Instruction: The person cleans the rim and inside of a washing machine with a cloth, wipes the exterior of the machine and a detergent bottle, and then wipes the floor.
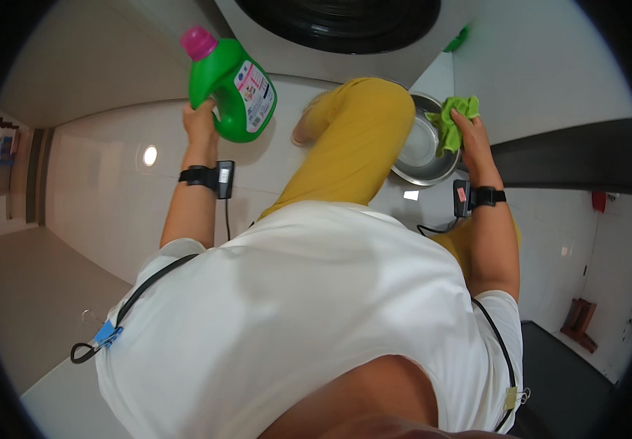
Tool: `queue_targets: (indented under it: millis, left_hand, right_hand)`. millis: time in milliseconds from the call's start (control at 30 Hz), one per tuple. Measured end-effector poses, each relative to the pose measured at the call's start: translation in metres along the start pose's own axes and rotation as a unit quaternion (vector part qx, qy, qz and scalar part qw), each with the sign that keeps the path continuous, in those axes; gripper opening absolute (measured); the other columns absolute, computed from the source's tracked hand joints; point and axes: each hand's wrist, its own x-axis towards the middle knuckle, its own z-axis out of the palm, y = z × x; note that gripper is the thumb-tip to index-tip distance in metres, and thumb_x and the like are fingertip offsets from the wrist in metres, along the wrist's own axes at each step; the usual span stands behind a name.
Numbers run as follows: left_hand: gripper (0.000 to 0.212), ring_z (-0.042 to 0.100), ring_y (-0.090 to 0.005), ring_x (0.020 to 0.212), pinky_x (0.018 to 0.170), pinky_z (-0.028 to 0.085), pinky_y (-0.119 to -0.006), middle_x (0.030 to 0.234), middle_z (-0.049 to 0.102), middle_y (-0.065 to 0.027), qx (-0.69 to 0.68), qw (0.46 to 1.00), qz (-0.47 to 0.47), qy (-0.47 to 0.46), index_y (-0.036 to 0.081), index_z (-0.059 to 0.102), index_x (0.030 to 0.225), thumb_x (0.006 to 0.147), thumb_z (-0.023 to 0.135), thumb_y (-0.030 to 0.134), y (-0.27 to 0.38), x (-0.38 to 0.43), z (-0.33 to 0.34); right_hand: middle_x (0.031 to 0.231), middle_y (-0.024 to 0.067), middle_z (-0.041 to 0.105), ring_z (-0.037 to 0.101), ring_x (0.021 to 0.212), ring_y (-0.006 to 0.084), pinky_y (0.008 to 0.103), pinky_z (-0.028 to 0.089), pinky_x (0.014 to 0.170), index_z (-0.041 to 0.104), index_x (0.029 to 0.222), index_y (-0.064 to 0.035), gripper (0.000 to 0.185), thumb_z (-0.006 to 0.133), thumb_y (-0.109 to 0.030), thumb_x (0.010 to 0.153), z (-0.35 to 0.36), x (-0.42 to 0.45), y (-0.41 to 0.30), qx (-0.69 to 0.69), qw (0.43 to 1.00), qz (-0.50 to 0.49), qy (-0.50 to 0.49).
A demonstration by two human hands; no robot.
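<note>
My left hand (199, 119) grips the handle of a green plastic jug (233, 93) with a pink cap (199, 43) and a printed label. The jug is held tilted above the white tiled floor. On the other side, my right hand (475, 137) holds a crumpled lime-green cloth (451, 127). Beneath the cloth stands a round stainless-steel basin (418, 176), partly covered by the cloth, my hand and my bent knee. What is in the basin is hard to tell.
A front-loading washing machine (316, 65), its dark round door (343, 27) facing me, stands ahead. A grey-white panel (546, 71) rises at the right. A small green object (456, 39) lies beside the machine. Farther right, a brown wooden item (579, 324) is on the floor.
</note>
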Motion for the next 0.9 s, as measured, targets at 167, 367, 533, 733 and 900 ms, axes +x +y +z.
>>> queue_targets:
  millis: [167, 367, 533, 733, 900]
  left_hand:
    - [0.024, 0.066, -0.0230, 0.086, 0.077, 0.052, -0.034, 0.095, 0.066, -0.0142, 0.002, 0.991, -0.014, 0.135, -0.005, 0.059, 0.099, 0.077, 0.065, 0.002, -0.037, 0.009, 0.002]
    - [0.027, 0.066, -0.0302, 0.092, 0.084, 0.050, -0.038, 0.099, 0.066, -0.0199, 0.087, 0.973, -0.062, 0.204, -0.007, 0.057, 0.100, 0.082, 0.068, 0.009, -0.043, 0.006, 0.012]
    - [0.030, 0.067, -0.0284, 0.088, 0.076, 0.052, -0.040, 0.094, 0.068, -0.0206, 0.178, 0.963, -0.027, 0.201, -0.009, 0.062, 0.098, 0.083, 0.074, 0.014, -0.076, 0.011, 0.015]
    - [0.062, 0.067, -0.0307, 0.099, 0.082, 0.055, -0.041, 0.113, 0.066, -0.0219, 0.158, 0.934, -0.250, 0.201, -0.009, 0.058, 0.122, 0.073, 0.083, 0.021, -0.137, 0.021, -0.039]
    - [0.032, 0.065, -0.0207, 0.090, 0.076, 0.052, -0.030, 0.104, 0.066, -0.0118, 0.017, 0.989, -0.137, -0.050, 0.000, 0.059, 0.120, 0.091, 0.062, 0.012, 0.044, -0.038, 0.039]
  right_hand:
    - [0.108, 0.0090, 0.068, 0.067, 0.094, 0.0175, 0.0291, 0.054, 0.080, 0.058, 0.121, 0.0009, 0.036, 0.069, -0.018, 0.092, 0.007, -0.008, -0.021, -0.041, 0.999, 0.031, 0.007]
    - [0.108, 0.0091, 0.067, 0.066, 0.095, 0.0172, 0.0300, 0.052, 0.084, 0.059, 0.121, 0.0017, 0.040, 0.071, -0.021, 0.090, 0.018, -0.021, -0.040, -0.092, 0.994, 0.050, 0.013]
    - [0.104, 0.0080, 0.069, 0.066, 0.092, 0.0158, 0.0293, 0.052, 0.082, 0.063, 0.116, 0.0011, 0.036, 0.072, -0.021, 0.089, 0.026, -0.034, -0.059, -0.153, 0.987, 0.041, -0.006]
    - [0.101, 0.0092, 0.070, 0.067, 0.090, 0.0165, 0.0305, 0.054, 0.077, 0.066, 0.112, 0.0005, 0.035, 0.071, -0.024, 0.088, 0.026, -0.009, -0.046, -0.193, 0.977, 0.070, -0.064]
    - [0.099, 0.0077, 0.070, 0.068, 0.087, 0.0157, 0.0293, 0.054, 0.077, 0.064, 0.113, -0.0005, 0.030, 0.071, -0.019, 0.090, -0.007, -0.008, -0.007, -0.134, 0.988, 0.067, -0.045]
